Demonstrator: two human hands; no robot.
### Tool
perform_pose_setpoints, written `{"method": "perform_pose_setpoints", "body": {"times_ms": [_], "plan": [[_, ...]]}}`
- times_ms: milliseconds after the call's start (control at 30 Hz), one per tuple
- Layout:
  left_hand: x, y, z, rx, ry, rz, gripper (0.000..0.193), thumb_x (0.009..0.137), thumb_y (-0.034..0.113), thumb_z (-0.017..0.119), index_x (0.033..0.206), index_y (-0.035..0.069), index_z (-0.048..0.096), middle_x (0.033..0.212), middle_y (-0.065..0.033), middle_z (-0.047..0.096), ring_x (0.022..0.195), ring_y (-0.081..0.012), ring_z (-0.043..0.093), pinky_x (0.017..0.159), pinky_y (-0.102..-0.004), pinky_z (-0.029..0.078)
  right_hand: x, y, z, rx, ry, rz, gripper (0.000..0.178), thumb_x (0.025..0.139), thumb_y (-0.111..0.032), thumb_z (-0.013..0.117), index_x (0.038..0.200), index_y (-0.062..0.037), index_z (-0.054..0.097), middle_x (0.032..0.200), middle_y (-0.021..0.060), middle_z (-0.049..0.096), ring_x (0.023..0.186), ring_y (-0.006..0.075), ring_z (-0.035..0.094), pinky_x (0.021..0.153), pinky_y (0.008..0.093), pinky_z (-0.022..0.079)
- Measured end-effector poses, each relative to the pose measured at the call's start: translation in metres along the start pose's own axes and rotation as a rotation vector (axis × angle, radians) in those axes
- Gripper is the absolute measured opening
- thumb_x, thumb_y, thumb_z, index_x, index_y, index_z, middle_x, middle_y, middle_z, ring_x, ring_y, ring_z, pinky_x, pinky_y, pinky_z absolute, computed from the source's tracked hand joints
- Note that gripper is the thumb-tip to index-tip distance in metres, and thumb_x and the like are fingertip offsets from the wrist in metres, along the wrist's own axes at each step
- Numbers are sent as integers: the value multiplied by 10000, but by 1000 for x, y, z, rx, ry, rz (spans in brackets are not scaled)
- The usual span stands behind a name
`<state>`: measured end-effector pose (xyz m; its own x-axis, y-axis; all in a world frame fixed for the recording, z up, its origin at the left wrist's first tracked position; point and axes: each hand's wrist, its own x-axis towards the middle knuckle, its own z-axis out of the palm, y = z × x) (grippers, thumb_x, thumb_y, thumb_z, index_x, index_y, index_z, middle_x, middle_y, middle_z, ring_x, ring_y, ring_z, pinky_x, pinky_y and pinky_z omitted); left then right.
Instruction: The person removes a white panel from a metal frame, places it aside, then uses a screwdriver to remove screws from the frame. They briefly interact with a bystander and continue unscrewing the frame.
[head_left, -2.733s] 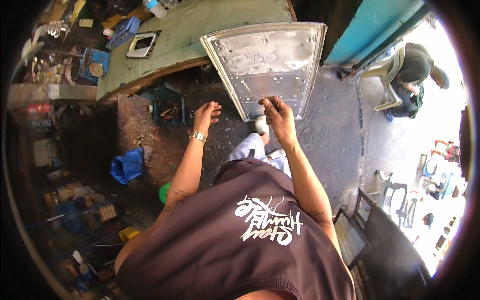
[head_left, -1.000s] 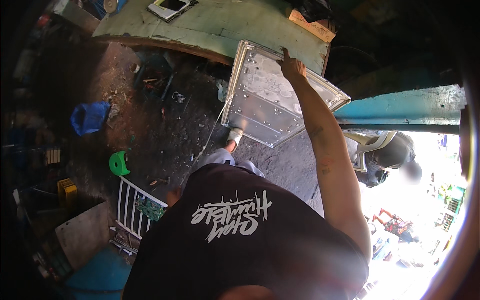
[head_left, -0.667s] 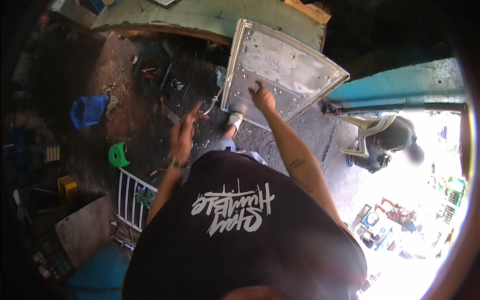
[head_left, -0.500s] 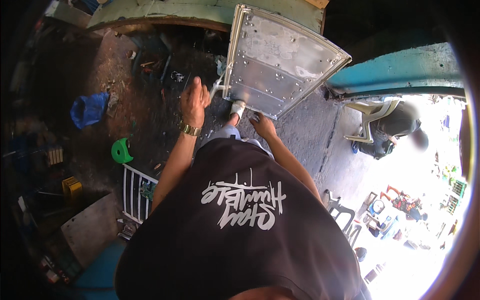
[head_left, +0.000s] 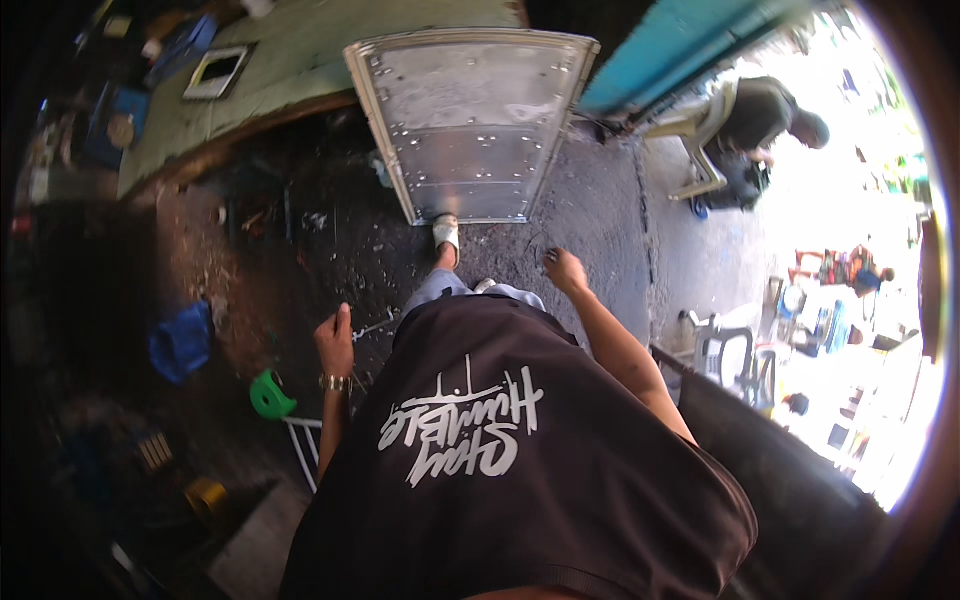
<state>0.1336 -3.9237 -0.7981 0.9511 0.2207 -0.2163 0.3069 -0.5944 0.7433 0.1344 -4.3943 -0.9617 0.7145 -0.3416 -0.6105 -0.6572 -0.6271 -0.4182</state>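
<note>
A large grey metal panel [head_left: 470, 150] with a raised rim stands tilted at the bench, water drops or small specks dotting its face. My slippered left foot [head_left: 447, 235] is at its lower edge. My left hand [head_left: 336, 340], with a gold-coloured watch on the wrist, is low on the left, apart from the panel. Its fingers are closed, and a thin whitish strip-like thing [head_left: 376, 326] sticks out from it toward my legs. My right hand [head_left: 566, 270] hangs below the panel's lower right corner, not touching it. Its fingers are curled; whatever may be in them is too small to name.
A pale green bench [head_left: 300, 75] runs behind the panel. On the dark floor lie a blue bag-like thing [head_left: 182, 342] and a green plastic piece [head_left: 270, 395]. At the right a person [head_left: 755, 120] sits on a chair [head_left: 705, 150]. Grey chairs [head_left: 725, 350] stand farther down.
Both hands have drawn away from the panel, the left one down and leftward with the whitish strip, the right one slightly down and rightward. My view has turned, so the panel appears straighter.
</note>
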Motion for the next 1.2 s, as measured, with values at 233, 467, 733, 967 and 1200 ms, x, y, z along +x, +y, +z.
{"method": "perform_pose_setpoints", "body": {"times_ms": [233, 467, 733, 967, 1200], "plan": [[11, 83, -3, 3, -28, 367, 457, 993, 241, 622, 629, -18, 521, 569, -47, 491, 526, -131, 435, 527, -337, 342, -17, -159, 50, 100, 0, -540, 373, 946, -421, 580, 1155, -138, 703, 1078, 199, 707, 1009, 401, 673, 883, 489, 535], [8, 17, -27, 337, -140, 178, 557, 983, 388, 619, 629, -34, 535, 510, -131, 502, 477, -204, 459, 523, -417, 373, 85, -137, -16, 394, 295, -91, 283, 940, -287, 522, 1054, -146, 739, 1049, 199, 711, 1007, 389, 682, 881, 489, 543], [-20, -197, -77, 667, -349, -299, 560, 913, 448, 644, 662, -47, 572, 567, -203, 542, 583, -222, 534, 611, -462, 435, 233, -110, -128, 451, 571, 108, 462, 917, -367, 632, 1268, -68, 616, 1309, 195, 598, 1179, 396, 602, 989, 500, 491], [8, -176, -118, 646, -350, -464, 618, 906, 498, 658, 744, -96, 605, 582, -184, 576, 646, -157, 503, 616, -446, 435, 338, -129, -107, 810, 458, 411, 581, 911, -419, 673, 1359, -66, 565, 1269, 205, 647, 1179, 375, 626, 977, 468, 506], [95, -81, -68, 644, -454, -294, 607, 961, 455, 618, 699, -92, 610, 525, -164, 517, 542, -155, 456, 524, -436, 380, 349, -129, -83, 1105, 510, 317, 360, 955, -368, 619, 1079, -44, 716, 926, 171, 727, 881, 313, 687, 816, 423, 521]]}}
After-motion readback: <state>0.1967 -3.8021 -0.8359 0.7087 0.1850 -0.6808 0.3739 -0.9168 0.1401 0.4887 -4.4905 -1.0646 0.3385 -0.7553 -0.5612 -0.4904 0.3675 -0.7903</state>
